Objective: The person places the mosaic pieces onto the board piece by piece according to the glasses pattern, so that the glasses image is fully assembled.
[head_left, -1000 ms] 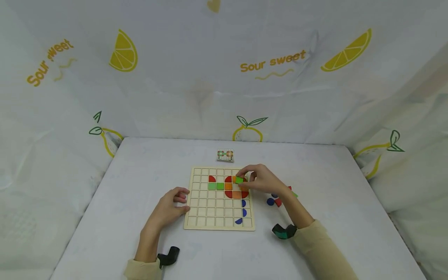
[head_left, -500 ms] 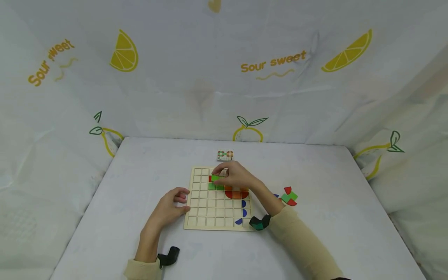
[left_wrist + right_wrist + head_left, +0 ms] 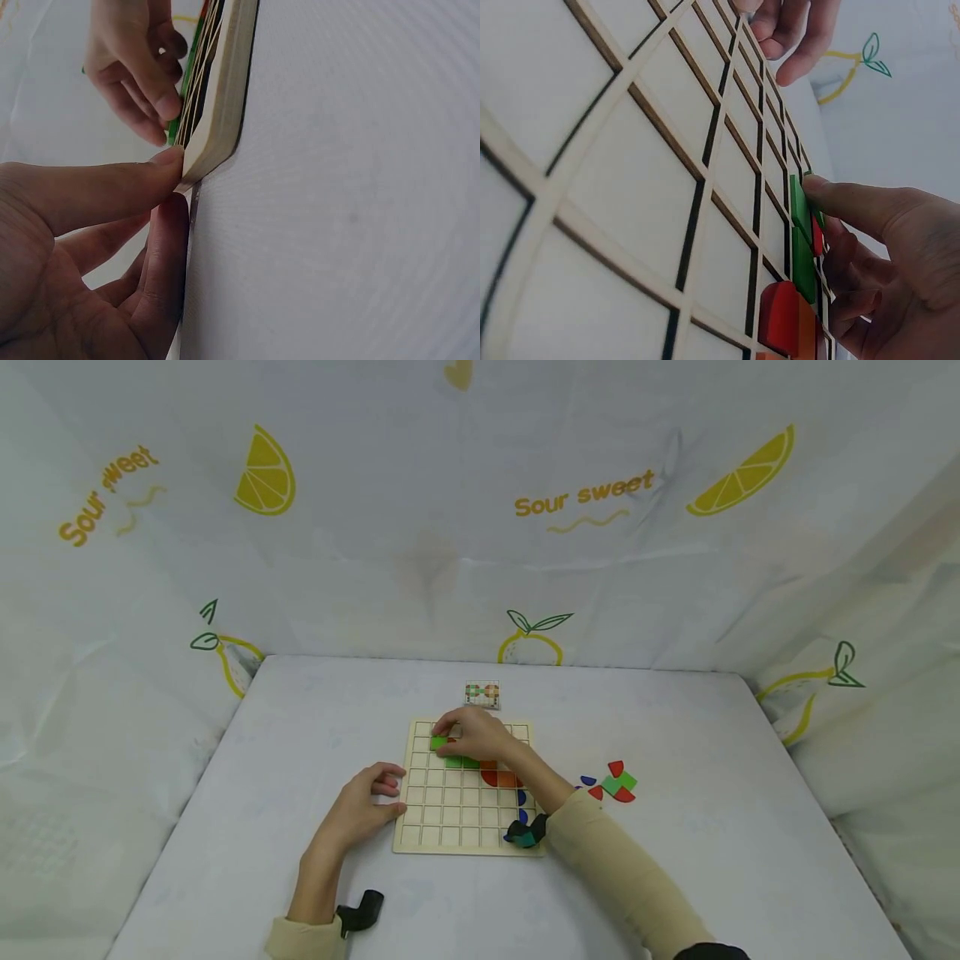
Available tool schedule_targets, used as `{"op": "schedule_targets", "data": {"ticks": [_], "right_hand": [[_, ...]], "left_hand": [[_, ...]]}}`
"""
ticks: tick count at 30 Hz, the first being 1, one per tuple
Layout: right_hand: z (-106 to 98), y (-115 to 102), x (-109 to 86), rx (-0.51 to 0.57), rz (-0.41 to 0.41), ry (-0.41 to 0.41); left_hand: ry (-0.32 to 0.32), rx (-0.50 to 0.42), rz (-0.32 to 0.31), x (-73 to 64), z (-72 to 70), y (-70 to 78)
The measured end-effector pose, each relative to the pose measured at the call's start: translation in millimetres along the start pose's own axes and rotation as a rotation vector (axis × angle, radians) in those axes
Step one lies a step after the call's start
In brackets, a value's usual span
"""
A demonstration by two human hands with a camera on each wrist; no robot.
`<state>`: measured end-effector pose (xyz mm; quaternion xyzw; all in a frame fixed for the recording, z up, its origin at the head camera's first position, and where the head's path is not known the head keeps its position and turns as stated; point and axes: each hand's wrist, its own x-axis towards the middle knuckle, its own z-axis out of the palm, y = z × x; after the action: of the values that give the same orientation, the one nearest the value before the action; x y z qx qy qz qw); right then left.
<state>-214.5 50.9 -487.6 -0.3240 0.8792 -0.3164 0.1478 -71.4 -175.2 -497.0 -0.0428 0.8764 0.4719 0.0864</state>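
Observation:
In the head view my right hand (image 3: 476, 733) pinches a green square tile (image 3: 438, 743) between thumb and fingers, over the upper left of a wooden grid board (image 3: 435, 852). Two green tiles (image 3: 462, 762) lie in the row just below. Red and orange pieces (image 3: 507, 779) sit further right, partly hidden by my right forearm. My left hand (image 3: 362, 806) rests against the board's left edge. The left wrist view shows its thumb (image 3: 127, 191) touching the board's side. In the right wrist view, the right thumb (image 3: 855, 201) lies beside the green tiles.
Loose red, green and blue pieces (image 3: 618, 782) lie on the white table right of the board. A small pattern card (image 3: 482, 693) stands behind the board. Blue half-round pieces (image 3: 522, 797) are on the board's right side, near the right sleeve.
My right hand has moved left across the board with the green tile, from the red and orange group to the upper left squares. The left hand has stayed at the board's edge.

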Motion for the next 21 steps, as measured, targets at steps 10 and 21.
{"op": "schedule_targets", "data": {"ticks": [10,21], "right_hand": [[0.3,-4.0,-4.0,-0.013,0.022,0.017],[-0.8,-1.6,-7.8,-0.012,0.014,0.032]], "left_hand": [[-0.001,-0.004,-0.007,0.1,0.4,-0.5],[-0.002,-0.011,-0.004,-0.3,0.1,-0.5]]}}
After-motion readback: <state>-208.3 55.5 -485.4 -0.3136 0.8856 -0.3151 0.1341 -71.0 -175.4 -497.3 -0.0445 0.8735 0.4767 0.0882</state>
